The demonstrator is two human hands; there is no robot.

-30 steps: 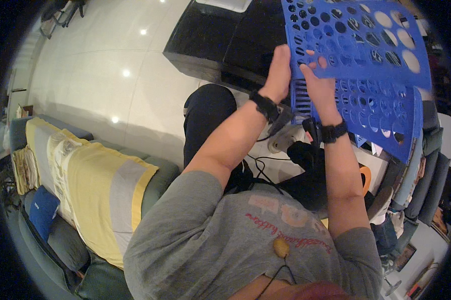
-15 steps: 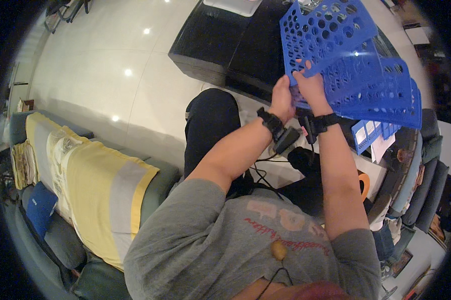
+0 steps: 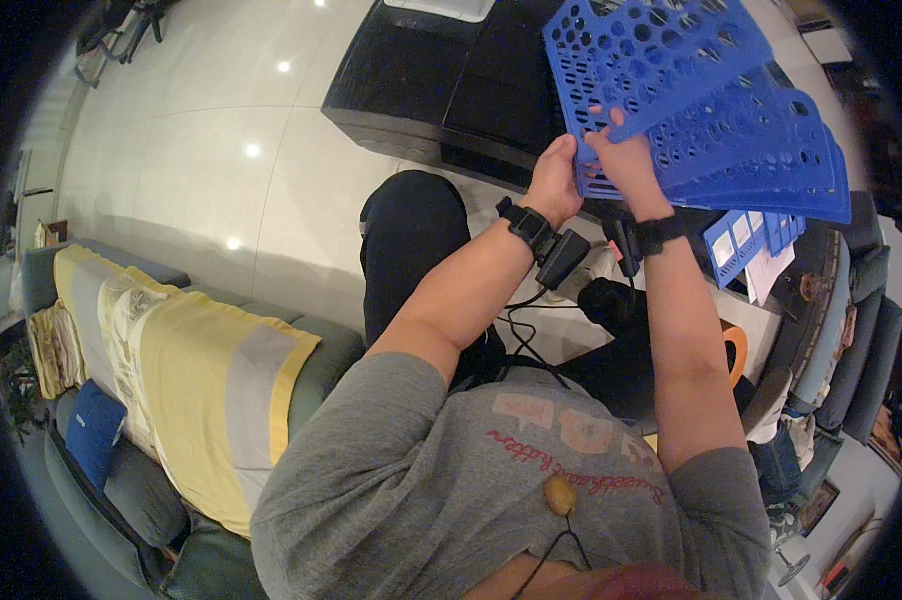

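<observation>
Several blue perforated plastic panels (image 3: 771, 135) are fanned out over a black table, overlapping toward the right. My left hand (image 3: 554, 185) is closed around their near left corner, thumb along the edge. Just beside it, my right hand (image 3: 623, 160) has its fingers closed at the border of the uppermost panel (image 3: 661, 62), which is tilted away from the others. Some right fingertips show through or behind the panel. Round, oval and slot-shaped holes cover the panels. Black straps with small dark devices sit on both wrists.
The black table (image 3: 391, 100) carries a white tray (image 3: 441, 8) at its far edge. Right of my knees lie blue-and-white cards (image 3: 736, 245) and an orange ring-shaped thing (image 3: 734, 352). Cables (image 3: 519, 340) hang near my lap. A sofa with a yellow cover (image 3: 196, 380) stands at left.
The uppermost panel has swung a little lower and flatter over the fan. Both hands have shifted slightly up and left, still holding on.
</observation>
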